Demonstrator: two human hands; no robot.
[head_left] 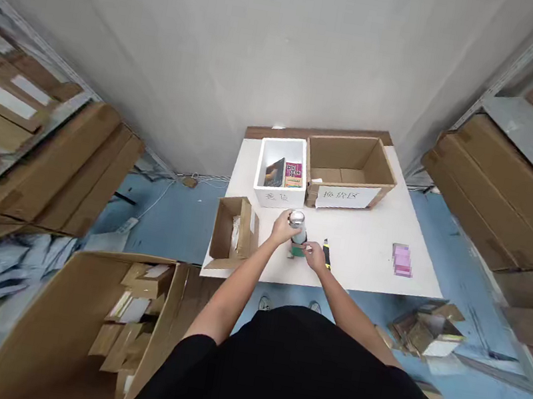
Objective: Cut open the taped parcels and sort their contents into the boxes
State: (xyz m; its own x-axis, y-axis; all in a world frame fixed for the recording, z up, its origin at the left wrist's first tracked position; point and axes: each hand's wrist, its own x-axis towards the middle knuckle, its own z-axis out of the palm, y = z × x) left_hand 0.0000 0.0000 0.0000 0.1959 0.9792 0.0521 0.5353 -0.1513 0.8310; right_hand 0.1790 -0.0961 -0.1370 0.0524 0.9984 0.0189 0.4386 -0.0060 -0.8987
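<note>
A bottle with a shiny silver lid and a pale grey body [300, 236] is upright over the front middle of the white table. My left hand [283, 228] is closed around its upper part. Below the bottle sits a small green box [297, 251], and I cannot tell how far the bottle's base is inside it. My right hand [314, 256] pinches the upper right edge of that box, fingers partly hidden. Just right of this hand lies a yellow and black utility knife [327, 254].
A white foam box [277, 197] with books and a labelled cardboard box [384, 190] stand behind. To the left is a small open carton [223, 263]. A pink item [402, 260] lies at right. A large carton [78, 304] of parcels stands lower left, and shelves flank both sides.
</note>
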